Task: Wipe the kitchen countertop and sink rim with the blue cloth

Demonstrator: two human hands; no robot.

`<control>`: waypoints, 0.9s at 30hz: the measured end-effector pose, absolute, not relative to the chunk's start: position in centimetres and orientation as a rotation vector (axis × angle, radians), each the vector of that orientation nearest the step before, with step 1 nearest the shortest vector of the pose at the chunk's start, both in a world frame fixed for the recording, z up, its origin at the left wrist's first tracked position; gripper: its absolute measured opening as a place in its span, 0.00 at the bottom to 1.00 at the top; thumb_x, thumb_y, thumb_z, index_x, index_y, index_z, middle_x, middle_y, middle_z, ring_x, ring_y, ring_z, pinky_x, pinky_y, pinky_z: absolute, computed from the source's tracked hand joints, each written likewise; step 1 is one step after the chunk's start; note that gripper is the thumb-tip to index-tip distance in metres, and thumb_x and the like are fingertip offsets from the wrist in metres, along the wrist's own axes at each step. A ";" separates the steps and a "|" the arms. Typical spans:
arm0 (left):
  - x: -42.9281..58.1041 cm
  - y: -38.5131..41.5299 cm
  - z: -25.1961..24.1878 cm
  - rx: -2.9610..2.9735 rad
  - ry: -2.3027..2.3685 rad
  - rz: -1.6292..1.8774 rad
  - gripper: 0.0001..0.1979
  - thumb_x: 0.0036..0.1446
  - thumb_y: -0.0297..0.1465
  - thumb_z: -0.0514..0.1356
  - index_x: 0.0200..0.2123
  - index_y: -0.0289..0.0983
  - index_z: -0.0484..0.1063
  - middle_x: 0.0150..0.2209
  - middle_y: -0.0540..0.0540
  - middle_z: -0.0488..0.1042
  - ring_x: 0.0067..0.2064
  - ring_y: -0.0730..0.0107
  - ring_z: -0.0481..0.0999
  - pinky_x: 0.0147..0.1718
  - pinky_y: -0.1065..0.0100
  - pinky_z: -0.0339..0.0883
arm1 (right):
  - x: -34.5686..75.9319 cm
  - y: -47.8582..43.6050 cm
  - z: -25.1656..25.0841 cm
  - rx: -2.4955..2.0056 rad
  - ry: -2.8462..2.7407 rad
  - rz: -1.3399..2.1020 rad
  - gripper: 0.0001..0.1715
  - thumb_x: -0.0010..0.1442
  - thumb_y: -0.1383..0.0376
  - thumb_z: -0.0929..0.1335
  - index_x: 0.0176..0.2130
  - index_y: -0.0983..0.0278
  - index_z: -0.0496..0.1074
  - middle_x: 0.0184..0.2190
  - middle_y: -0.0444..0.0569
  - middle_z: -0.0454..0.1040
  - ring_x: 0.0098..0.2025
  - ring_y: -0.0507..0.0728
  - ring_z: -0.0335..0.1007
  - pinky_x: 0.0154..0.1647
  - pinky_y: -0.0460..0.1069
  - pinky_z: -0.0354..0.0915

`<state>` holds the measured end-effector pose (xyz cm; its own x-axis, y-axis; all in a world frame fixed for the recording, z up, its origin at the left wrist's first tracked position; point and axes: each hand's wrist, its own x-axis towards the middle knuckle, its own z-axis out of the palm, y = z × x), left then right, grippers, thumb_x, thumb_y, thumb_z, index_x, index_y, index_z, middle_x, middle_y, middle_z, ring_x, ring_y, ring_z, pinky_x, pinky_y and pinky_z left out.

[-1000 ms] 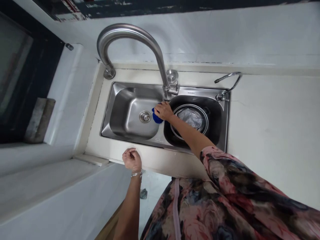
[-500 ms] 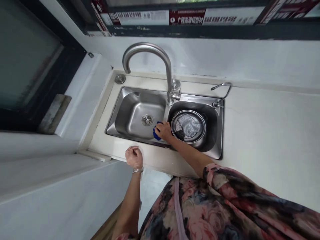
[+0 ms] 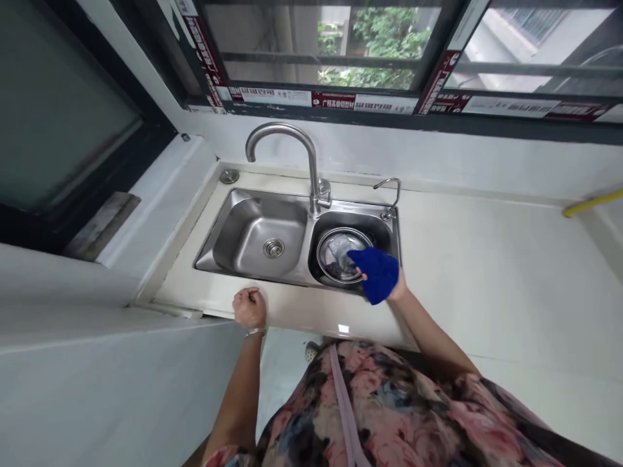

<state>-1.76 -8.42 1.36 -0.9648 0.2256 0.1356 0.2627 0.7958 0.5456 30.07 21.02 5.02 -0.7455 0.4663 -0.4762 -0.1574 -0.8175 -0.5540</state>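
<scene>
A dark blue cloth (image 3: 378, 274) hangs from my right hand (image 3: 400, 287), in front of the right basin of the steel sink (image 3: 206, 261). The cloth covers most of that hand's fingers. Behind it, a round metal strainer (image 3: 325, 267) sits in the right basin with a greyish mesh-like piece (image 3: 341, 245) in it; the cloth hides part of its rim. My left hand (image 3: 250, 307) rests curled at the front edge of the pale countertop (image 3: 302, 305), below the left basin, and I see nothing in its fingers.
A curved tall faucet (image 3: 311, 162) rises behind the divider between the basins. A thin small tap (image 3: 396, 194) stands at the sink's back right corner. The round metal drain cover (image 3: 228, 176) lies at the back left. Countertop extends to the right, toward a yellow pipe (image 3: 591, 203).
My right hand has lifted the blue cloth from the sink's front rim near the divider and moved it right. My left hand stays at the counter edge. The view has tilted up, showing more window.
</scene>
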 end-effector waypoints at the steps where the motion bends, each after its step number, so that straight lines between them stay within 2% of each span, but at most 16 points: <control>1: -1.8 -8.4 1.5 -0.405 -2.915 -0.909 0.11 0.62 0.29 0.57 0.38 0.38 0.81 0.44 0.39 0.78 0.45 0.55 0.72 0.44 0.59 0.65 | 32.3 21.6 5.6 -0.900 -0.665 2.462 0.31 0.71 0.48 0.60 0.61 0.60 0.76 0.60 0.57 0.81 0.56 0.64 0.82 0.59 0.65 0.76; 4: -2.0 -8.4 1.6 -0.452 -2.903 -0.945 0.13 0.63 0.29 0.55 0.38 0.37 0.81 0.44 0.37 0.78 0.47 0.54 0.72 0.47 0.57 0.66 | 37.3 22.5 7.8 -0.915 -0.847 2.088 0.36 0.68 0.39 0.61 0.61 0.56 0.77 0.65 0.56 0.78 0.62 0.70 0.78 0.66 0.73 0.69; 6: -2.3 -8.4 1.2 -0.482 -2.887 -0.944 0.14 0.63 0.30 0.54 0.39 0.37 0.81 0.43 0.38 0.77 0.47 0.52 0.72 0.48 0.55 0.67 | 39.3 22.9 9.4 -0.932 -0.952 1.915 0.41 0.65 0.34 0.60 0.62 0.53 0.76 0.67 0.57 0.75 0.65 0.72 0.75 0.66 0.77 0.68; 10: -3.2 -8.1 -0.1 -0.390 -2.908 -0.869 0.14 0.60 0.34 0.56 0.40 0.39 0.82 0.43 0.38 0.76 0.45 0.50 0.72 0.43 0.53 0.68 | 41.5 24.0 11.4 -0.982 -1.028 1.721 0.48 0.63 0.31 0.56 0.65 0.54 0.73 0.70 0.56 0.72 0.67 0.70 0.73 0.64 0.74 0.71; 13: -3.5 -7.9 -0.4 -0.342 -2.955 -0.798 0.14 0.58 0.34 0.57 0.39 0.39 0.81 0.43 0.38 0.75 0.43 0.48 0.72 0.41 0.51 0.69 | 42.8 25.2 11.3 -1.090 -1.021 1.600 0.52 0.63 0.31 0.53 0.63 0.59 0.74 0.64 0.60 0.76 0.61 0.70 0.77 0.62 0.71 0.72; 16: -3.3 -7.7 0.0 -0.345 -2.973 -0.769 0.13 0.58 0.34 0.57 0.40 0.38 0.81 0.43 0.37 0.75 0.45 0.47 0.73 0.42 0.50 0.69 | 44.4 26.3 10.2 -1.371 -1.200 1.299 0.48 0.64 0.33 0.55 0.60 0.62 0.76 0.60 0.62 0.79 0.60 0.71 0.76 0.65 0.71 0.70; 19: -2.9 -7.7 0.5 -0.360 -2.963 -0.789 0.14 0.58 0.32 0.57 0.41 0.38 0.81 0.44 0.37 0.75 0.46 0.47 0.72 0.44 0.50 0.69 | 45.9 26.4 8.4 -1.702 -1.536 0.742 0.41 0.66 0.38 0.60 0.58 0.63 0.78 0.68 0.63 0.71 0.69 0.73 0.66 0.73 0.71 0.61; 21: -2.7 -7.7 0.7 -0.387 -2.946 -0.815 0.14 0.59 0.33 0.57 0.41 0.38 0.82 0.44 0.38 0.75 0.46 0.50 0.72 0.44 0.51 0.69 | 46.2 25.9 6.9 -1.842 -1.696 0.455 0.39 0.69 0.42 0.60 0.62 0.64 0.76 0.74 0.66 0.63 0.74 0.74 0.59 0.75 0.73 0.55; 24: -2.5 -7.8 0.9 -0.396 -2.937 -0.821 0.14 0.60 0.33 0.57 0.41 0.38 0.82 0.44 0.38 0.75 0.44 0.52 0.71 0.45 0.52 0.69 | 45.3 24.7 4.4 -1.919 -1.896 0.385 0.39 0.71 0.44 0.61 0.70 0.61 0.69 0.77 0.64 0.58 0.76 0.76 0.52 0.73 0.78 0.52; 27: -2.4 -7.7 1.0 -0.363 -2.951 -0.797 0.14 0.59 0.31 0.57 0.41 0.38 0.83 0.44 0.38 0.76 0.44 0.52 0.71 0.45 0.53 0.68 | 43.5 23.9 2.7 -1.958 -2.031 0.401 0.39 0.69 0.46 0.64 0.73 0.57 0.67 0.79 0.59 0.55 0.79 0.79 0.45 0.73 0.81 0.45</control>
<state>-2.40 -7.73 1.05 -0.9702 0.2095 0.1216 0.2422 0.8384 0.4884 43.46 23.86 2.68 -0.0330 0.9993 0.0161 0.9184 0.0367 -0.3940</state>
